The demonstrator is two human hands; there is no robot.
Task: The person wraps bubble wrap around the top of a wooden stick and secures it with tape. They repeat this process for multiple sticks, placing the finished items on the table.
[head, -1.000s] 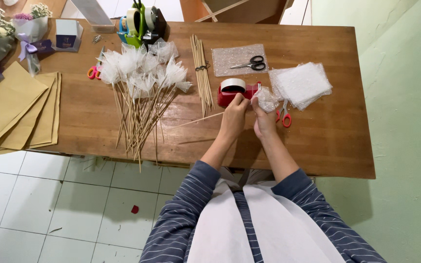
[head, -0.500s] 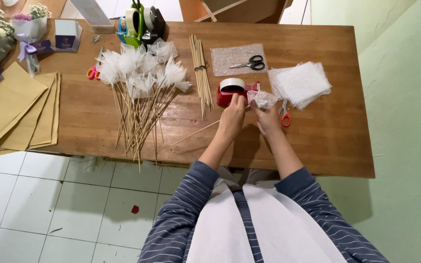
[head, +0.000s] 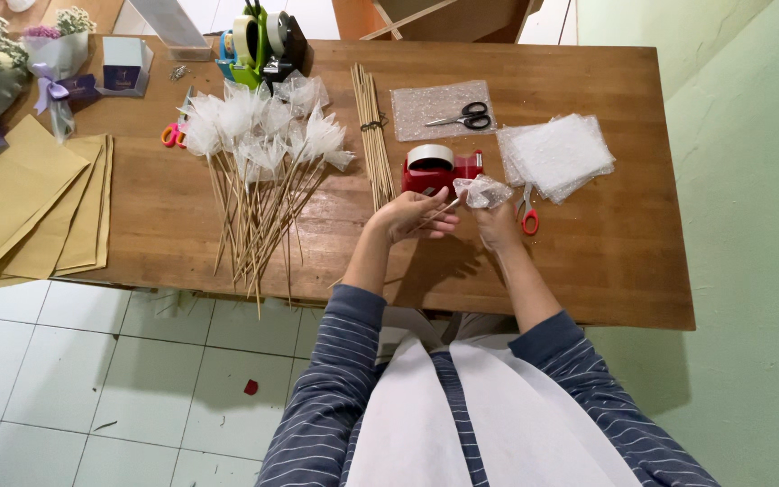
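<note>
Your left hand [head: 410, 216] is curled in a closed grip around a thin wooden stick [head: 439, 213]; your right hand [head: 498, 224] pinches a crumpled piece of clear plastic wrap [head: 482, 191] at the stick's upper end; both hands are held just above the wooden surface [head: 588, 252], near its front edge. Just behind your hands stands a red tape dispenser [head: 438, 169] with a white roll; to its right lies a stack of cut wrap squares [head: 559, 155], with red-handled scissors [head: 527, 216] beside your right hand. To the left lies a pile of finished sticks with wrapped tops [head: 259, 162]; a bundle of bare sticks [head: 371, 126] lies between that pile and the dispenser; black-handled scissors [head: 463, 116] rest farther back.
</note>
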